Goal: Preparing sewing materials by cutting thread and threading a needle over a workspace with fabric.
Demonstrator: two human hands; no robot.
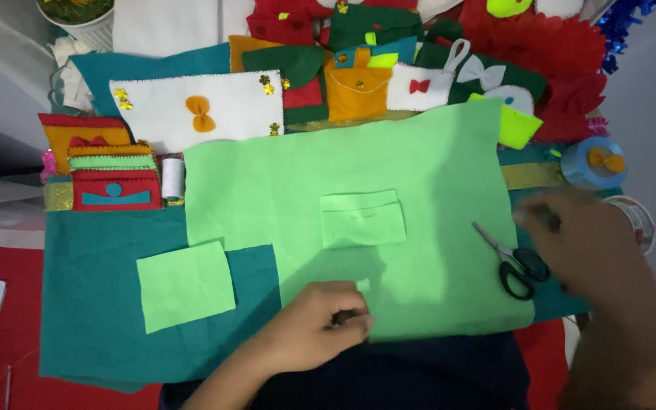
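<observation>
**Felt sheets under your hands, scissors at your right**

Largest first: the teal felt sheet [93, 304] lies spread beneath both your hands and runs out past your left hand. On top of it lies the big light green felt sheet [389, 167], whose near edge sits right under your left hand [320, 323]. That hand is curled closed with the fingertips pinched together at the sheet's near edge; whether it nips a small scrap or the sheet itself, you cannot tell from here.

Your right hand [594, 258] is blurred. It hovers just right of the black-handled scissors [514, 262], fingers loosely spread, and you cannot tell if it touches them. The scissors lie on the right part of the light green sheet, blades pointing away from you and to the left.

Beyond both hands, a white felt panel [199, 110] with an orange bow and small gold flowers at its corners lies flat. To the left of your left hand sits a light green square [185, 285] on the teal. Between your hands and a little farther out, a small light green rectangle [363, 219] rests on the big sheet. Far left, beyond your left hand, a stack of red, orange and green felt pouches [104, 178] stands beside a white thread spool [173, 178]. Beyond your right hand sits a blue round container [590, 163] topped with an orange bow.
</observation>
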